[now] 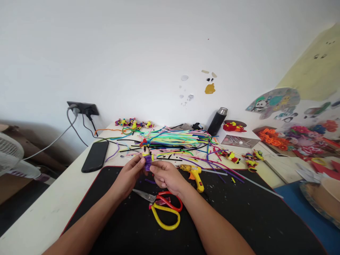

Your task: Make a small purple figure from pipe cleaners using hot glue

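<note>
A small pipe-cleaner doll (148, 163) with a purple body, a yellow band and a red-and-blue top is held upright over the back of the black mat. My left hand (135, 172) pinches its left side between thumb and fingers. On the other side, my right hand (165, 174) grips the purple part with thumb and forefinger. Below the hands lie scissors (166, 210) with one red and one yellow handle, blades pointing left. A yellow glue gun (196, 176) rests to the right of my right hand, its nozzle toward the left.
A heap of coloured pipe cleaners (177, 138) spreads behind the black mat (225, 216). A phone (95, 156) lies at the left. At the back right stand a black flask (217, 121) and a white box (239, 139). Finished dolls (251, 161) lie at the right.
</note>
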A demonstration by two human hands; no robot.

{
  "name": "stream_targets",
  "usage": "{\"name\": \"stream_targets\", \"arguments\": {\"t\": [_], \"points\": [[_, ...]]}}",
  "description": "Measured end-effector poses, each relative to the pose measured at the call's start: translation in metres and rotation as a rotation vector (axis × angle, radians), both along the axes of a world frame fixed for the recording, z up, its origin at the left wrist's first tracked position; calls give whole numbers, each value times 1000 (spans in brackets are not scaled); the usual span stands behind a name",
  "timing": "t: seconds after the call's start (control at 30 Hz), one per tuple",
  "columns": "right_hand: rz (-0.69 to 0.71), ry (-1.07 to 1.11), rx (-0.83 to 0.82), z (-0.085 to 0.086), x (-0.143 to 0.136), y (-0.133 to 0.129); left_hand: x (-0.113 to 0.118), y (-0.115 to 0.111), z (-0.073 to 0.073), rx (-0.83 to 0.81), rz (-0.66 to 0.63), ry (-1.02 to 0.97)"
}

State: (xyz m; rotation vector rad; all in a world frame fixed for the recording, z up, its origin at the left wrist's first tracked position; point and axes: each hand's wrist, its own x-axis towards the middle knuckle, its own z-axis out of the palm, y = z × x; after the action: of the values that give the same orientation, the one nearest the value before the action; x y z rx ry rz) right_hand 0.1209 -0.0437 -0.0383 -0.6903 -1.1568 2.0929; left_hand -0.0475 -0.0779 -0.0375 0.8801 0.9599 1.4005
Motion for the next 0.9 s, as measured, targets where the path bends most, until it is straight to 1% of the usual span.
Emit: {"name": "stream_targets", "arguments": {"t": [0.2, 0.37, 0.53, 0.7, 0.9], "points": [[-128, -48, 108, -6, -4, 3, 0, 0, 1, 29, -17, -23], [-200, -104, 209, -12, -6, 8, 2, 0, 3, 15, -19, 76], [-278, -183, 286, -14, -6, 8, 4, 1, 1, 15, -1, 127], [-290, -235, 330, -14, -5, 6, 5, 2, 0, -16, 21, 113], [-280, -281, 367, -15, -6, 6, 6, 2, 1, -31, 12, 95]]}}
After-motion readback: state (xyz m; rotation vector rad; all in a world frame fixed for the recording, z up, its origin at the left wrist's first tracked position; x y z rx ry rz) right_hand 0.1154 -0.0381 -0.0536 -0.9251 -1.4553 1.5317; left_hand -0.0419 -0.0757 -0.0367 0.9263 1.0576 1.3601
